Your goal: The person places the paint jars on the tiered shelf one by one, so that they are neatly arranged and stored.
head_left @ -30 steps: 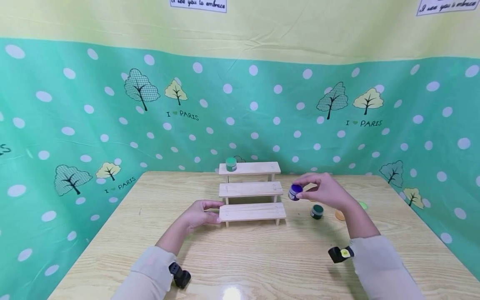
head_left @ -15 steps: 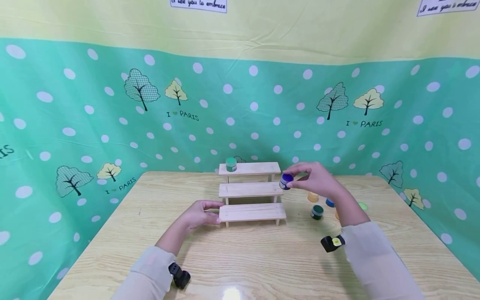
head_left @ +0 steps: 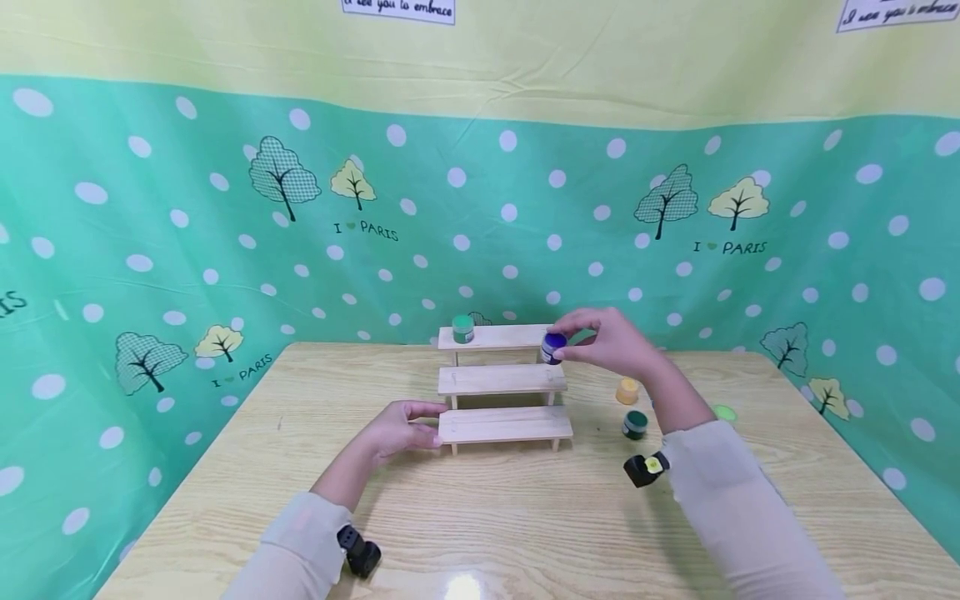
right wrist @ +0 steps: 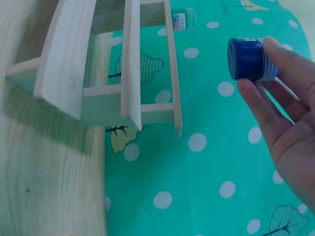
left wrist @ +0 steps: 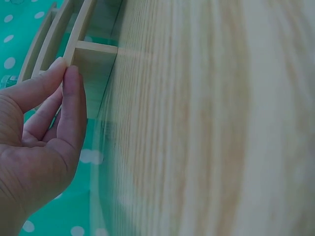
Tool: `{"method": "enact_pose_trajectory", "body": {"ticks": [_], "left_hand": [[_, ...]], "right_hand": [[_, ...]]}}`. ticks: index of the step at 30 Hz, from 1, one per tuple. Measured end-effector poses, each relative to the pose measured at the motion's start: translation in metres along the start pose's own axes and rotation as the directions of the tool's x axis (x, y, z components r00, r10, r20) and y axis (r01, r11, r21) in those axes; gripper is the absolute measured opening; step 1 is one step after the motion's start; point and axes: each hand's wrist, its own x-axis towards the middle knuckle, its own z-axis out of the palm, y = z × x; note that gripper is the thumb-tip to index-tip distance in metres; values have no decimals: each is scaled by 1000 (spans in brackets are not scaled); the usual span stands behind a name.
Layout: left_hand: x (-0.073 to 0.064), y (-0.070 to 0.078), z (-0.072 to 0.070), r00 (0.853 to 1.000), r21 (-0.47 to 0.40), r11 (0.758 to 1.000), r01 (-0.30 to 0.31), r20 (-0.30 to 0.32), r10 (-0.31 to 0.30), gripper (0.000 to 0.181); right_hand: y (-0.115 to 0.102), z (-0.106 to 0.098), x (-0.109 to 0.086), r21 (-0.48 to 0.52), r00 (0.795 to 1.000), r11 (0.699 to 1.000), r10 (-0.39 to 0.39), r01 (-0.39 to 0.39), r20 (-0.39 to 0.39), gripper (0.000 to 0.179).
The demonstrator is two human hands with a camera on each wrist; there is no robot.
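A three-step wooden stand (head_left: 504,426) is at the middle of the table. My left hand (head_left: 401,429) pinches the left end of its lowest step between thumb and fingers, as the left wrist view also shows. My right hand (head_left: 611,340) holds a small dark blue paint jar (head_left: 553,348) by thumb and fingertips. In the head view the jar overlaps the right end of the top step; in the right wrist view the jar (right wrist: 248,59) is held apart from the stand. A green paint jar (head_left: 462,328) stands at the left end of the top step.
Right of the stand, a dark green jar (head_left: 634,425) and an orange jar (head_left: 627,391) lie on the table (head_left: 480,517). A light green lid-like top (head_left: 724,412) shows beside the right forearm. A dotted cloth (head_left: 420,208) hangs behind the table.
My right hand has carried the blue jar leftward and up, from beside the middle step to the top step's right end. The orange jar has come into view. The left hand stays put.
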Motion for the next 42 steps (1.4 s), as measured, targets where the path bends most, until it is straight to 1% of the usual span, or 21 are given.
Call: {"method": "enact_pose_trajectory", "body": {"ticks": [3, 6, 13, 16, 20, 23, 28, 36, 42], "left_hand": [[0, 0, 0, 1000, 3, 1000, -5, 1, 5, 53], [0, 1, 1, 1000, 8, 1000, 1, -1, -1, 55], [-2, 2, 2, 1000, 10, 1000, 6, -5, -6, 56], [-2, 1, 2, 1000, 9, 1000, 1, 1, -1, 56], [-2, 0, 1, 1000, 8, 1000, 9, -6, -9, 55], [-1, 0, 1, 1000, 7, 1000, 17, -11, -17, 54], [0, -1, -1, 1000, 7, 1000, 21, -1, -21, 53], [-1, 1, -1, 1000, 1, 1000, 19, 5, -19, 54], [-1, 0, -1, 1000, 6, 1000, 11, 12, -11, 55]], "right_hand": [[-3, 2, 5, -7, 1000, 1000, -11, 11, -4, 32], [-5, 3, 11, -20, 1000, 1000, -4, 4, -14, 33], [-8, 8, 23, -63, 998, 997, 42, -46, -53, 34], [-8, 12, 29, -79, 996, 996, 21, -28, -85, 33], [-8, 17, 37, -94, 993, 995, -39, 28, -114, 32], [-7, 21, 43, -93, 991, 995, -50, 39, -125, 33], [-4, 26, 51, -91, 992, 996, -19, 7, -129, 35], [1, 39, 65, -100, 991, 992, 66, -79, -119, 33], [6, 50, 73, -94, 991, 991, 90, -99, -100, 33]]}}
